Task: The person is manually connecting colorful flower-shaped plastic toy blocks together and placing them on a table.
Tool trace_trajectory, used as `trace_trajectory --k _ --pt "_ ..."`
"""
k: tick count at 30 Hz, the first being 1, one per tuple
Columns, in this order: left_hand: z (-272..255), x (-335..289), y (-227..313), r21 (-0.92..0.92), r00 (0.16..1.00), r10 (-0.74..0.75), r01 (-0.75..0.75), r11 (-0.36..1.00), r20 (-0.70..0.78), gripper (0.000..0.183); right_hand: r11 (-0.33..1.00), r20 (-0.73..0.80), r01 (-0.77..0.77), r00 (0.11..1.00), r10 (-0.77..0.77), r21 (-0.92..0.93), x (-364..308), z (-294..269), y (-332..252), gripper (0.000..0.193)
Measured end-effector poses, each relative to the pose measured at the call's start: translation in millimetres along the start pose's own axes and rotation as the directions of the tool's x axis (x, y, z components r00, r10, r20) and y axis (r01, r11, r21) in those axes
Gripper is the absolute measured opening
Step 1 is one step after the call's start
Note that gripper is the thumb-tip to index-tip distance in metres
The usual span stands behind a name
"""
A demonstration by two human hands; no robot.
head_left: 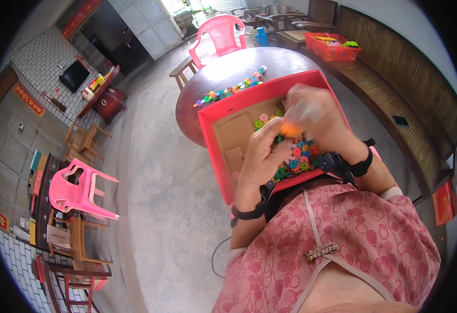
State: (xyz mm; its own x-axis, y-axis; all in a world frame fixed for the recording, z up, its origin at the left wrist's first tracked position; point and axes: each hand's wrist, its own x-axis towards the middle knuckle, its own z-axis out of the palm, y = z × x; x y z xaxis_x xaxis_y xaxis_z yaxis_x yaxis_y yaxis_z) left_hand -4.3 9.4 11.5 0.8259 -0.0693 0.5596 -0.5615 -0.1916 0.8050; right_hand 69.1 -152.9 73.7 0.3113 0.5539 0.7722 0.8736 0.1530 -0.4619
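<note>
My hands meet over a red open box [286,82], which rests on my lap and against the round table. Pinched in the fingers of my left hand [264,148] is an orange disc [291,129], blurred, with a bit of green beside it. My right hand [316,112] is curled close against the same disc; motion smears its fingers, so its grip is unclear. Below them, many flower-shaped plastic discs [296,164] in several colours lie in the box, partly hidden by my hands. A chain of joined coloured discs [231,91] lies on the table beyond the box.
The dark round table [197,86] stands ahead, with a pink armchair [220,34] behind it. A wooden bench [380,99] along the right holds a red basket [333,47] and a phone [400,121]. Another pink chair [77,190] stands at the left.
</note>
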Motion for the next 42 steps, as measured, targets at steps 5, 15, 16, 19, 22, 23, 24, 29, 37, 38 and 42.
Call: trace_trajectory --k 5,15,16,19,22,23,24,29,37,38,42 --pt "-2.4 8.8 7.4 -0.208 0.988 0.103 -0.077 0.975 0.116 0.035 0.803 -0.254 -0.068 0.93 0.267 0.593 13.8 -46.1 0.1 0.021" --pt "0.1 13.0 -0.6 -0.199 0.926 0.047 -0.129 0.971 -0.374 0.035 0.901 0.138 -0.217 0.948 0.286 -0.375 -17.5 4.1 99.3 0.023" --pt "-1.8 13.5 -1.6 -0.159 0.922 0.06 -0.129 0.979 -0.382 0.034 0.885 0.113 -0.234 0.947 0.302 -0.403 -19.1 7.0 104.3 0.024" --pt "-1.4 13.9 0.4 -0.101 0.913 0.056 -0.106 0.989 -0.404 0.033 0.87 0.06 -0.25 0.951 0.303 -0.424 -17.1 6.7 109.2 0.024" --pt "-0.7 13.6 0.4 -0.058 0.904 0.043 -0.075 0.996 -0.425 0.032 0.865 -0.058 -0.232 0.971 0.231 -0.444 -8.2 2.5 99.5 0.022" --pt "-0.6 12.9 0.1 -0.035 0.901 0.042 -0.063 0.997 -0.432 0.032 0.867 -0.054 -0.229 0.972 0.229 -0.443 -7.8 4.5 99.4 0.022" --pt "-0.2 13.6 -1.6 -0.036 0.901 0.045 -0.066 0.997 -0.431 0.032 0.871 -0.066 -0.208 0.978 0.2 -0.445 -7.6 4.6 100.8 0.022" --pt "-0.3 14.9 -12.0 0.061 0.894 0.113 -0.096 0.994 -0.433 0.034 0.955 -0.052 -0.139 0.99 0.13 -0.261 0.6 10.9 71.2 0.027" --pt "5.5 12.6 -1.5 0.028 0.828 0.236 -0.258 0.966 -0.509 0.035 0.927 0.205 -0.187 0.971 0.124 0.325 -5.7 44.9 35.2 0.04" --pt "5.1 13.4 -3.2 -0.042 0.831 0.219 -0.278 0.96 -0.511 0.037 0.98 0.169 -0.091 0.984 0.061 0.178 -5.4 46.8 38.6 0.042" --pt "10.6 15.7 -12.8 0.005 0.82 0.288 -0.329 0.944 -0.495 0.047 0.995 0.071 -0.023 0.997 0.016 0.101 -2.0 51.7 35.3 0.045"
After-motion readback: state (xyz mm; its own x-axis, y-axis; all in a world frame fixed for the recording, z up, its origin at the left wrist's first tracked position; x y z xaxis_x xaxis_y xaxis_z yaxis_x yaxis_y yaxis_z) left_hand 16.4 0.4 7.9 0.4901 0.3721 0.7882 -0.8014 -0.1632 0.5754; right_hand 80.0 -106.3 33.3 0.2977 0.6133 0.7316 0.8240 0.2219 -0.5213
